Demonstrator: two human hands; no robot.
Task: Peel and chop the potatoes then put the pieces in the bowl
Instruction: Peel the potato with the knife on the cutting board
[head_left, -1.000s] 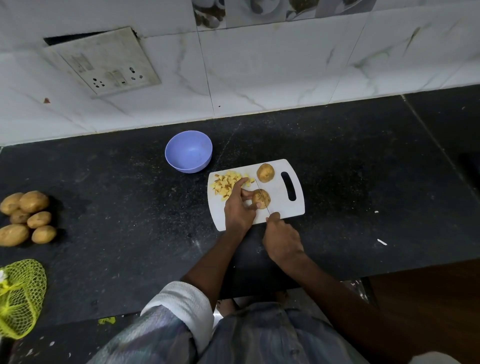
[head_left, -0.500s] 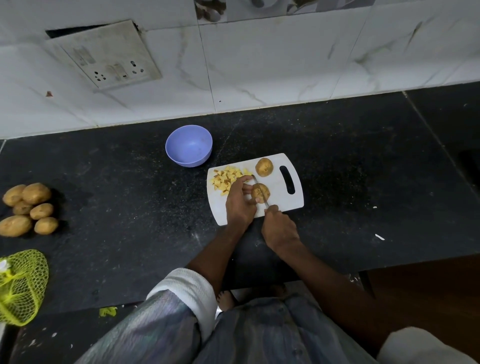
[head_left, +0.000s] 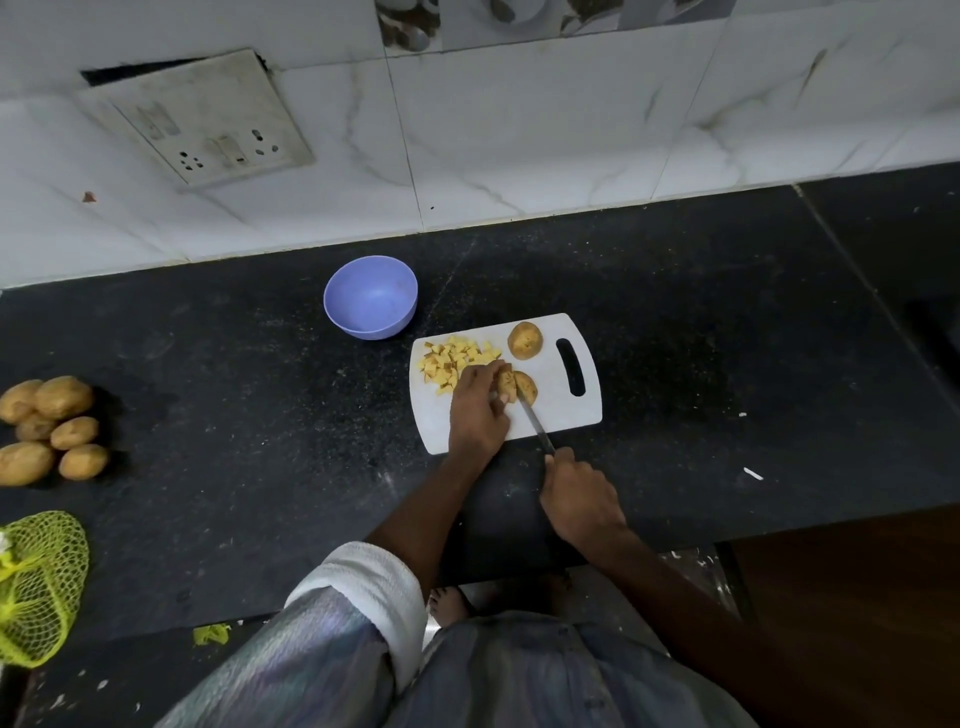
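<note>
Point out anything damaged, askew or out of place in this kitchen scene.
The grimy white switch-and-socket plate on the marble wall tiles hangs askew, with a dark gap showing along its top edge. A torn scrap of yellow-green netting lies loose on the black stone counter, near its front edge.

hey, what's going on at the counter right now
A person is chopping potatoes on a white cutting board. The left hand steadies a half potato while the right hand holds a knife whose blade is in the cut. A pile of diced pieces and another half lie on the board. The purple bowl beside it holds nothing yet. More whole potatoes wait at the far left.
</note>
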